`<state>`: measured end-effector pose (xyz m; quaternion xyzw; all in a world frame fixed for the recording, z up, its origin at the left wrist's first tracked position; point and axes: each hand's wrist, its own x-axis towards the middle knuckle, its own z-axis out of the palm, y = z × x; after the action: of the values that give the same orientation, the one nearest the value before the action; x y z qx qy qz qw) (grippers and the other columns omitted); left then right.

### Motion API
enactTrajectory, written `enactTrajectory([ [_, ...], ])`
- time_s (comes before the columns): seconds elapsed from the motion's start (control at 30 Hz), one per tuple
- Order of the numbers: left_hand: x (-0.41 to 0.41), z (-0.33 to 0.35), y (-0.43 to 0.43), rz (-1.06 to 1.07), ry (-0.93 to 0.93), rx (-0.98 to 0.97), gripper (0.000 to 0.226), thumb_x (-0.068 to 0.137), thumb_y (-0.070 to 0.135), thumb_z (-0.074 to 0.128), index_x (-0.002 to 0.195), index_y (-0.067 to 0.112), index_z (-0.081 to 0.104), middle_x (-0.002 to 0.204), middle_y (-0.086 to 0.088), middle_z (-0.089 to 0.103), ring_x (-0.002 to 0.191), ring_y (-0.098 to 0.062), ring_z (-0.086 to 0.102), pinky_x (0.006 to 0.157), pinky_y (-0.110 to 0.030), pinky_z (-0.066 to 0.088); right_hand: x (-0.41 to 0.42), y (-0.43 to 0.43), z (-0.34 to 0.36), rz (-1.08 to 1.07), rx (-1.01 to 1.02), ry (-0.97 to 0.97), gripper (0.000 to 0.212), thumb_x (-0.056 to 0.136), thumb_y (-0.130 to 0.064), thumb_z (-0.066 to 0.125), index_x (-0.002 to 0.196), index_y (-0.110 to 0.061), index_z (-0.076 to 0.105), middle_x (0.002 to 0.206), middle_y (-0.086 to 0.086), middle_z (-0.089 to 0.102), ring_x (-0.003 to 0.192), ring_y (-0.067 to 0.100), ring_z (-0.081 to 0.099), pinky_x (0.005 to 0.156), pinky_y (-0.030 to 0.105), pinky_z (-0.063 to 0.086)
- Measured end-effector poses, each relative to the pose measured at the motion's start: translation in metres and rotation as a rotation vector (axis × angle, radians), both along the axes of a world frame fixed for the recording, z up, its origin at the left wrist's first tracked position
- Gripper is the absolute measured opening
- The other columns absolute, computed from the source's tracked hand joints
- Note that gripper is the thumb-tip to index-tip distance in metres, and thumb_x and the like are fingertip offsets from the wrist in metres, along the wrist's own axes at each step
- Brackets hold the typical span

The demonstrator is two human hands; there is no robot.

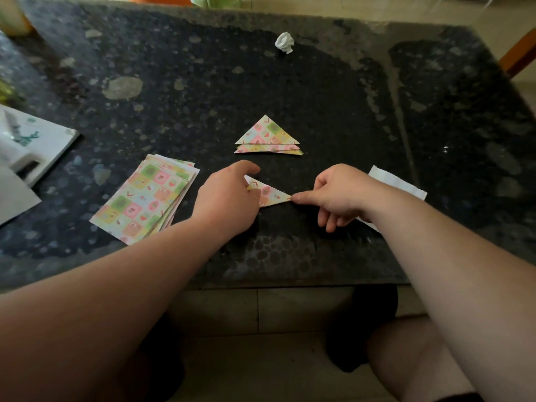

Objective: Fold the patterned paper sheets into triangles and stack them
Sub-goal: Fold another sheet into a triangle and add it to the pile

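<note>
A folded patterned triangle [271, 194] lies on the dark stone table [290, 97] between my hands. My left hand [229, 195] covers its left part with curled fingers and holds it down. My right hand [336, 194] pinches its right tip between thumb and forefinger. Just beyond, a small stack of folded patterned triangles [267, 137] lies flat, apex pointing away. A fanned pile of unfolded patterned sheets [148, 198] sits to the left of my left hand.
A crumpled white paper ball [285, 42] lies at the far middle. A white paper strip [397, 182] sits behind my right wrist. White objects [26, 146] occupy the left edge. The table's near edge runs just below my forearms.
</note>
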<state>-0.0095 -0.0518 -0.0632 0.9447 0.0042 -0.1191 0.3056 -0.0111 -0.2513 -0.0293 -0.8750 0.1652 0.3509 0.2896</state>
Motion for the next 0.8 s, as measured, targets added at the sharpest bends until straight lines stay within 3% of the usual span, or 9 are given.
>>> enactTrajectory([
  [0.27,-0.001,0.004,0.000,-0.003,-0.013,0.002,0.044,0.096,0.026,0.065,0.137,0.036,0.054,0.101,0.008,0.061,0.102,-0.017,0.060,0.083,-0.033,0.048,0.004,0.002,-0.004,-0.060,-0.005,0.011,0.038,0.091,-0.050,0.074,0.090,-0.015,0.057,0.068,0.009,0.076,0.051,0.018,0.070,0.048,0.023,0.048],
  [0.53,-0.004,0.006,0.006,-0.041,-0.032,0.009,0.045,0.096,0.035,0.066,0.138,0.029,0.054,0.101,0.007,0.062,0.099,-0.014,0.057,0.082,-0.030,0.042,0.006,0.006,-0.005,-0.076,-0.044,0.046,0.043,0.092,-0.051,0.072,0.107,-0.013,0.058,0.064,0.008,0.075,0.049,0.017,0.069,0.048,0.023,0.049],
  [0.63,-0.007,0.009,0.010,-0.111,-0.124,0.063,0.045,0.096,0.034,0.066,0.139,0.027,0.055,0.124,0.003,0.056,0.117,-0.020,0.051,0.098,-0.034,0.043,0.006,0.007,-0.004,-0.083,-0.051,0.057,0.046,0.092,-0.052,0.072,0.111,-0.011,0.060,0.064,0.007,0.075,0.049,0.017,0.069,0.048,0.022,0.049],
  [0.73,-0.027,0.012,0.002,-0.392,-0.442,0.244,0.033,0.096,0.027,0.061,0.128,0.022,0.067,0.140,-0.003,0.055,0.132,-0.029,0.045,0.109,-0.043,0.030,0.007,0.006,-0.004,-0.088,-0.045,0.059,0.044,0.093,-0.051,0.071,0.108,-0.011,0.060,0.059,0.006,0.073,0.047,0.016,0.068,0.048,0.022,0.047],
  [0.8,-0.049,0.016,-0.010,-0.583,-0.508,0.342,0.046,0.094,0.039,0.055,0.133,0.017,0.064,0.150,-0.007,0.051,0.142,-0.031,0.041,0.116,-0.046,0.019,0.008,0.007,-0.003,-0.085,-0.035,0.076,0.041,0.096,-0.049,0.068,0.108,-0.012,0.058,0.055,0.004,0.071,0.044,0.015,0.066,0.049,0.022,0.046],
])
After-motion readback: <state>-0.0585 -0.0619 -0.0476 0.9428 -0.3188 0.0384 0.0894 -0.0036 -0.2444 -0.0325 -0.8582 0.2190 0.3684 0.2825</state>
